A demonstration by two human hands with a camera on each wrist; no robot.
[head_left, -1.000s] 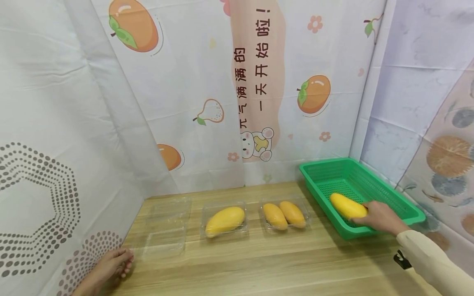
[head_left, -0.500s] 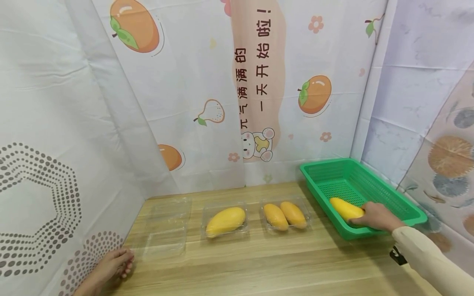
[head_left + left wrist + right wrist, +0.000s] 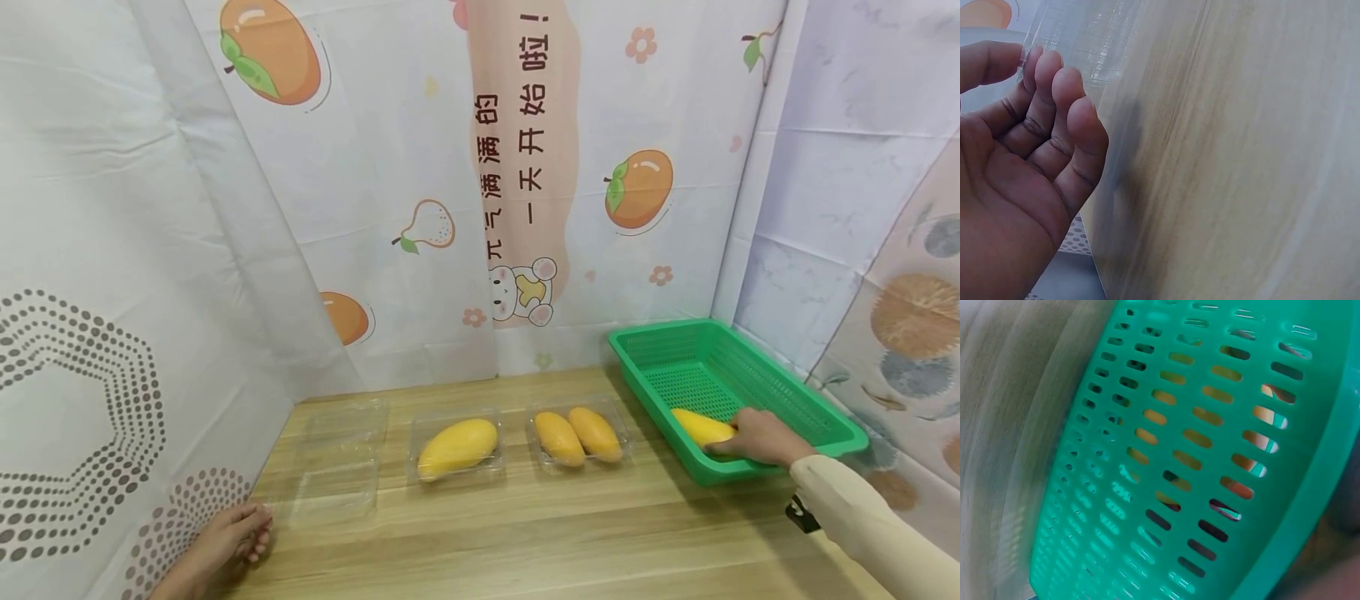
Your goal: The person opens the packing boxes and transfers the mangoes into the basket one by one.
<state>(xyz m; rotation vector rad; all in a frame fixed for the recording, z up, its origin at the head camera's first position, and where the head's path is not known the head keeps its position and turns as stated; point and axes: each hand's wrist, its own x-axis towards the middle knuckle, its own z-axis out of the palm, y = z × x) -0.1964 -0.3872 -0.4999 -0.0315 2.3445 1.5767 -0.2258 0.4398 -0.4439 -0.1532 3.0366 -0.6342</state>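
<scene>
My right hand (image 3: 765,437) grips a yellow mango (image 3: 701,427) inside the green plastic basket (image 3: 806,408), near its front wall. In the right wrist view the basket's slotted wall (image 3: 1166,450) covers most of the hand; yellow shows through the slots. My left hand (image 3: 228,537) is at the table's left edge with loosely curled fingers and an empty palm. Just beyond its fingertips (image 3: 1085,115) lies a clear plastic clamshell box (image 3: 1079,37); whether they touch it, I cannot tell.
On the wooden table (image 3: 480,542), one large mango (image 3: 457,448) sits in a clear box in the middle. Two smaller mangoes (image 3: 558,439) share another box, left of the basket. A small black object (image 3: 802,514) is by the right sleeve. Printed curtains (image 3: 375,167) enclose the table.
My right hand has lowered the mango further into the basket, so the front wall hides more of it. The left hand has stayed in place.
</scene>
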